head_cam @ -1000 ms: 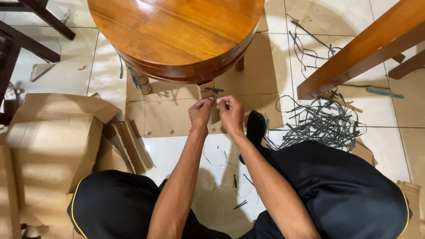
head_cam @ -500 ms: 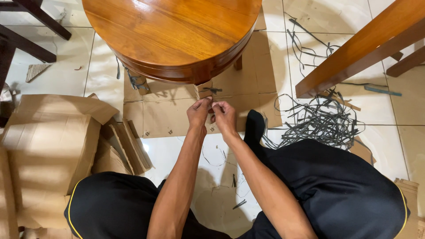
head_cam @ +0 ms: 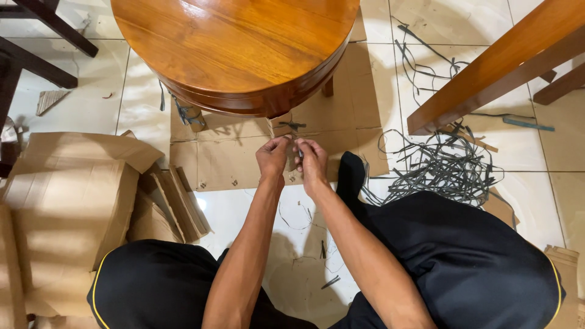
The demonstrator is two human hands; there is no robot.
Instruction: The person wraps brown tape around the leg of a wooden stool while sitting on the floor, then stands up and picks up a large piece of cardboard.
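Round worktop (head_cam: pixel 237 42): glossy orange-brown wood, darker streaked grain, deeper red-brown rim
Slanted beam (head_cam: pixel 499 73): same warm orange-brown
Chair legs (head_cam: pixel 36 36): near-black brown
Floor tiles (head_cam: pixel 79 103): glossy off-white, thin grey grout lines
Flat cardboard sheet (head_cam: pixel 244 158): plain tan, paler at creases
Folded cardboard box (head_cam: pixel 67 207): light kraft brown, soft shadow patches
Tangle of strapping (head_cam: pixel 439 167): dark grey to black
Lone strip (head_cam: pixel 527 123): bluish-grey
Shorts (head_cam: pixel 463 256): black, thin yellow piping at hem
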